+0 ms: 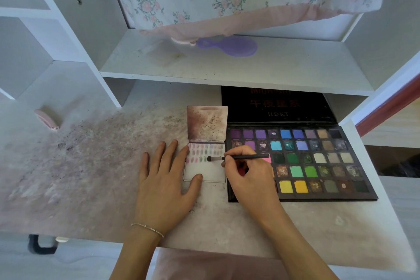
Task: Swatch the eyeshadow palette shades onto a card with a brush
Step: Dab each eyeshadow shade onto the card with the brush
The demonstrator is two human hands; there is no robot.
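A large black eyeshadow palette [318, 161] lies open on the desk at the right, with several rows of coloured pans. Left of it a small white card [211, 173] lies flat, bearing rows of pink and green swatches near its top. My right hand [247, 175] grips a thin black brush [238, 157], its dark tip resting on the card beside the last green swatch. My left hand [166, 179] lies flat on the desk with fingers spread, the thumb and index fingertip pressing the card's left edge.
A stained upright flap [206, 121] stands behind the card. The palette's black lid [279, 104] leans back under a white shelf [227, 63] holding a purple hand mirror [229, 46]. A pink object [46, 119] lies far left. The desk surface [91, 154] is smudged with powder.
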